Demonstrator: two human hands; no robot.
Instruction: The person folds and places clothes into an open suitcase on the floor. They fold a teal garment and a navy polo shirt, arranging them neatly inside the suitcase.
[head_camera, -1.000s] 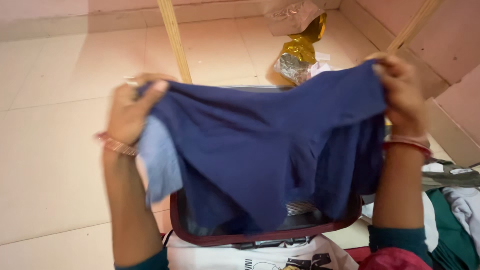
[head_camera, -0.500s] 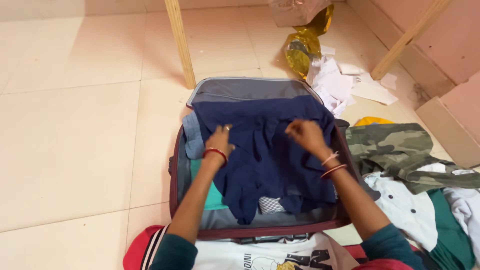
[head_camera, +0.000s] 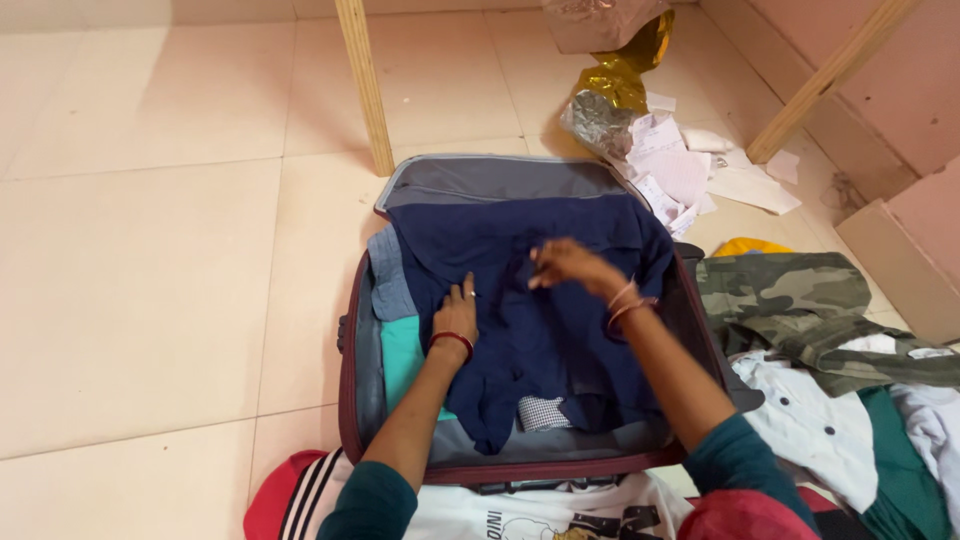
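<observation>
An open maroon-edged suitcase (head_camera: 349, 372) lies on the tiled floor. A dark blue garment (head_camera: 520, 240) is spread over the clothes inside it. My left hand (head_camera: 456, 312) rests flat on the garment's left part, fingers apart. My right hand (head_camera: 566, 264) hovers on the garment near its middle, fingers loosely spread, holding nothing. A teal cloth (head_camera: 403, 358), a light blue cloth (head_camera: 385, 268) and a small checked cloth (head_camera: 541, 411) show from under the blue garment.
A camouflage garment (head_camera: 790, 295), white and green clothes (head_camera: 880, 420) lie to the right. Gold foil wrap (head_camera: 612, 85) and scattered papers (head_camera: 690, 165) sit beyond the case. Two wooden legs (head_camera: 364, 85) stand on the floor. A pink wall rises at right.
The blue garment, held up in both hands a second ago, now lies flat in the suitcase. Both hands have let go; my left hand presses down and my right hand slid left.
</observation>
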